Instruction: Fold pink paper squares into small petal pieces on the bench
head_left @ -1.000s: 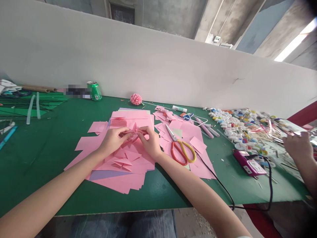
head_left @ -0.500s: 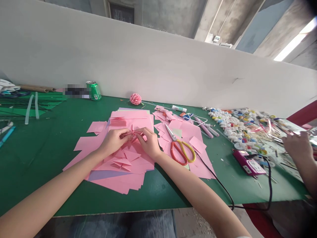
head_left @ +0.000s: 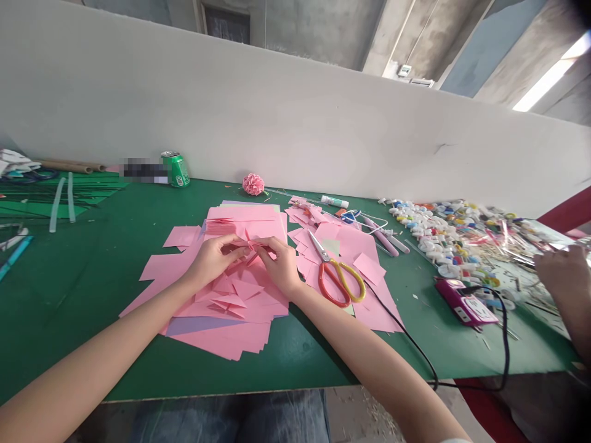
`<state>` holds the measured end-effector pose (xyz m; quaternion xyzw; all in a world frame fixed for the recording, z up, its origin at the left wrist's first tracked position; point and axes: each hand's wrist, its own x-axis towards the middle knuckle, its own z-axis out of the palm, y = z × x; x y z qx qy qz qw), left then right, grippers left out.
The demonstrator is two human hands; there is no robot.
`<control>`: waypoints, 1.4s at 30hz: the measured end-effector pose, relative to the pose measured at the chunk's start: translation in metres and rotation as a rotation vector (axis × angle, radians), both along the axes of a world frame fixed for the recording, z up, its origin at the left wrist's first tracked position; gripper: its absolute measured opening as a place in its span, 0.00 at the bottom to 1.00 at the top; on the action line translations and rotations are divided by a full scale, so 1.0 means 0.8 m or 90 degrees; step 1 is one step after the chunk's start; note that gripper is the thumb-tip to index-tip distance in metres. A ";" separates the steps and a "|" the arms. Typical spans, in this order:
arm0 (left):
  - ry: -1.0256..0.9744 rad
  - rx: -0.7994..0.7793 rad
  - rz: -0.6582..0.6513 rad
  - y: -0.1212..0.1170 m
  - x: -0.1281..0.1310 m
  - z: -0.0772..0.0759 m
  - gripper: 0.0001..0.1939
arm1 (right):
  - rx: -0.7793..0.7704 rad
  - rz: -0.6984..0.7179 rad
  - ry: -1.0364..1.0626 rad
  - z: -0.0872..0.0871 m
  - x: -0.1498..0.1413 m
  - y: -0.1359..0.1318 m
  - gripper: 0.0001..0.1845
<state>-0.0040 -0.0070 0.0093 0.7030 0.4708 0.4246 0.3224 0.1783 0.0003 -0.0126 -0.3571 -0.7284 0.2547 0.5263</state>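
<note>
Between both hands is a small folded piece of pink paper [head_left: 250, 242], with points sticking up; the fingers hide much of it. My left hand [head_left: 216, 258] pinches its left side. From the right, my right hand [head_left: 279, 263] pinches the other side. Under the hands lies a spread of pink paper sheets [head_left: 184, 301], some purple ones among them. Several loose folded pink pieces [head_left: 229, 303] rest on top, just nearer to me than the hands. A stack of pink paper strips [head_left: 220, 226] sits just beyond the left hand.
Right of the hands lie scissors [head_left: 340, 283] with red and yellow handles on pink scraps. Further back are a pink paper ball [head_left: 253, 184], a glue stick [head_left: 335, 202] and a green can [head_left: 176, 169]. A magenta power box [head_left: 465, 303] and another person's hand [head_left: 561, 271] are at right.
Both hands stay in nearly the same place, still pinching the folded paper, with small finger shifts. The other person's hand at right has moved slightly to the right.
</note>
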 end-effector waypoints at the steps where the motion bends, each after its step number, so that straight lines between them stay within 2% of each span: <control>1: 0.010 -0.005 0.001 0.000 0.000 0.001 0.17 | -0.004 -0.001 0.005 0.000 0.000 0.000 0.08; 7: 0.041 0.026 -0.001 -0.005 0.001 0.007 0.18 | -0.013 0.006 0.016 0.000 -0.002 -0.001 0.08; 12: 0.099 0.102 0.037 -0.007 0.001 0.004 0.26 | -0.019 -0.005 0.013 0.000 -0.002 -0.002 0.07; 18: 0.070 0.089 0.068 -0.003 -0.003 -0.003 0.24 | -0.070 -0.022 -0.022 0.002 -0.003 -0.002 0.12; 23: 0.064 0.071 0.054 -0.002 -0.004 -0.002 0.23 | -0.094 -0.020 -0.016 0.004 -0.003 -0.002 0.13; 31: 0.084 0.068 0.063 -0.001 -0.003 -0.002 0.23 | -0.073 0.012 0.011 0.001 -0.001 0.004 0.13; 37: 0.129 0.129 0.060 -0.003 -0.004 -0.001 0.22 | -0.042 0.002 -0.037 -0.002 0.002 0.006 0.11; 42: 0.214 0.205 0.067 -0.003 -0.004 0.002 0.15 | -0.014 -0.018 -0.079 -0.003 0.003 0.007 0.11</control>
